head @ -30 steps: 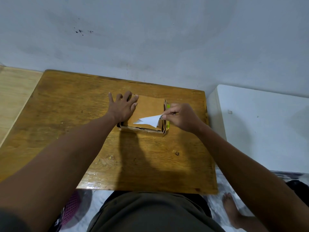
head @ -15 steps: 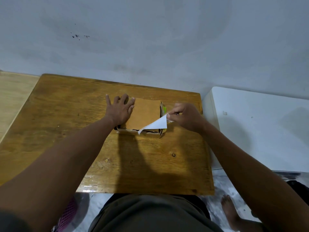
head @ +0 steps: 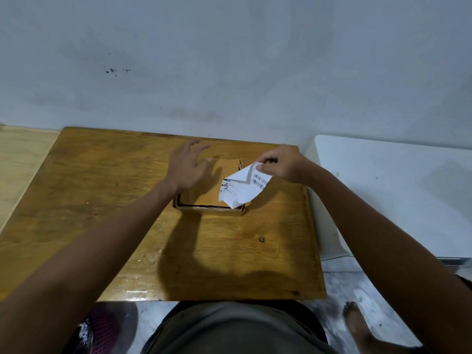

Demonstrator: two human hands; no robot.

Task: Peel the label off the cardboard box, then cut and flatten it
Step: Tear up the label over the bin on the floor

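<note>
Label (head: 242, 186) pinched in right hand (head: 279, 163), above cardboard box (head: 212, 190).

Varnished wooden table (head: 102, 200), grain and a dark knot (head: 261, 239) showing, pushed against a pale grey wall (head: 229, 60) marked with small black specks (head: 112, 71). To the right, just beside the table, a white surface (head: 396, 187). To the left, a lighter wooden surface (head: 18, 162). Below the near edge, mottled grey floor (head: 339, 284) and a purple mesh item (head: 102, 330), partly hidden.
</note>
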